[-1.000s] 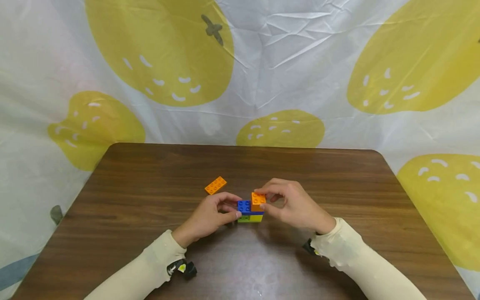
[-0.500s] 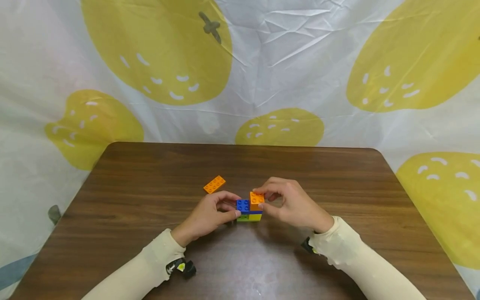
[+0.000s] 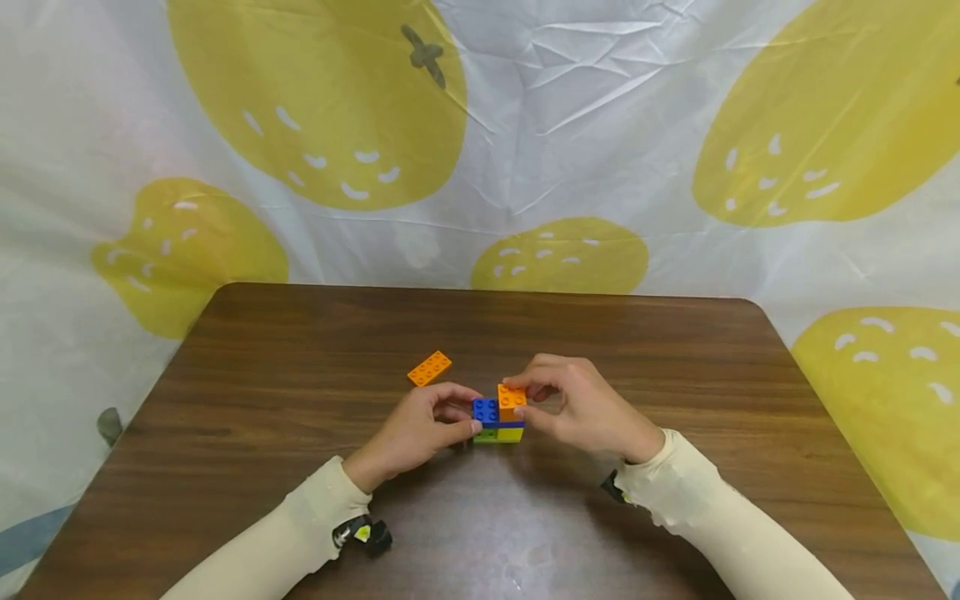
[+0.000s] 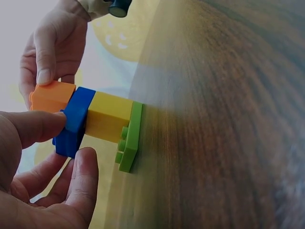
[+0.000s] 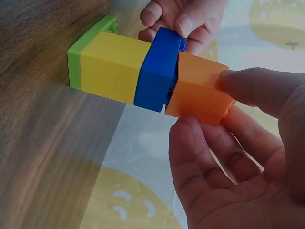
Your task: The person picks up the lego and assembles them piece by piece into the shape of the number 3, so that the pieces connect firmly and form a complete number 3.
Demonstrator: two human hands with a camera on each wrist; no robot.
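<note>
A small stack of toy building bricks stands on the table: a flat light-green brick (image 4: 134, 138) lowest, a yellow block (image 5: 113, 67) on it, and a flat blue brick (image 3: 486, 410) across the top. My left hand (image 3: 422, 429) pinches the blue brick's left end between thumb and fingers. Over the blue brick's right end is a square orange brick (image 3: 512, 402), pinched by my right hand (image 3: 581, 407). The right wrist view shows the orange brick slightly tilted, with a narrow gap and some blue studs visible beneath it.
A flat orange brick (image 3: 430, 368) lies apart on the brown wooden table (image 3: 337, 333), behind my left hand. A white cloth with a yellow fruit print (image 3: 558, 254) hangs beyond the table's back edge.
Relative to the blue brick, the square orange brick has shifted slightly left, along with my right hand. My left hand keeps its hold on the blue brick.
</note>
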